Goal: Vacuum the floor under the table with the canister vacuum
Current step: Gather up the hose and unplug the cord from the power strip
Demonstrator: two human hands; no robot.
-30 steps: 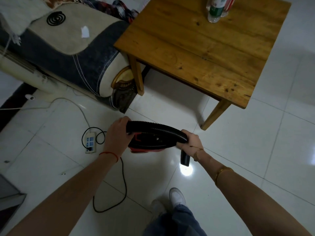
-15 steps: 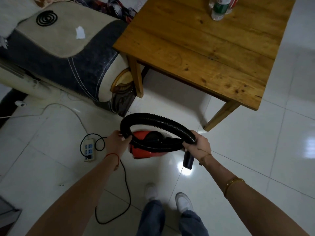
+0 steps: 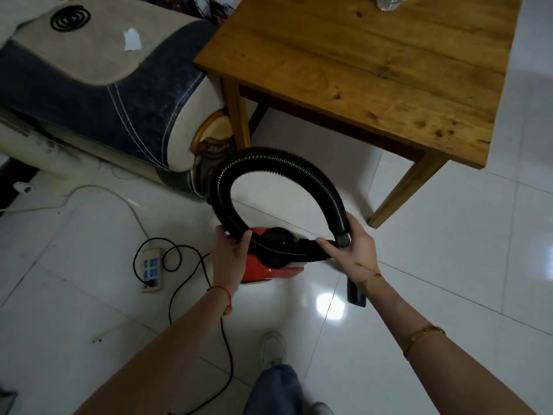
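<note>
A small red canister vacuum (image 3: 263, 269) sits on the white tiled floor in front of my feet. Its black ribbed hose (image 3: 278, 163) curls up in a wide loop above it. My left hand (image 3: 230, 256) grips the hose where it comes down on the left side of the canister. My right hand (image 3: 354, 250) holds the hose's other end, its grey cuff showing by my thumb. A black nozzle tube (image 3: 356, 295) pokes out below my right wrist. The wooden table (image 3: 374, 70) stands just beyond, its near legs on the tiles.
A dark and cream sofa arm (image 3: 119, 94) presses against the table's left leg. A white power strip (image 3: 152, 269) lies on the floor at left, with a black cord (image 3: 176, 298) looping toward my feet and a white cable (image 3: 89, 190) beyond. Bottles (image 3: 389, 1) stand on the table's far edge.
The hose has opened from a flat bundle into a tall round loop. My left hand slid down to the hose at the canister. My right hand turned so the hose end shows.
</note>
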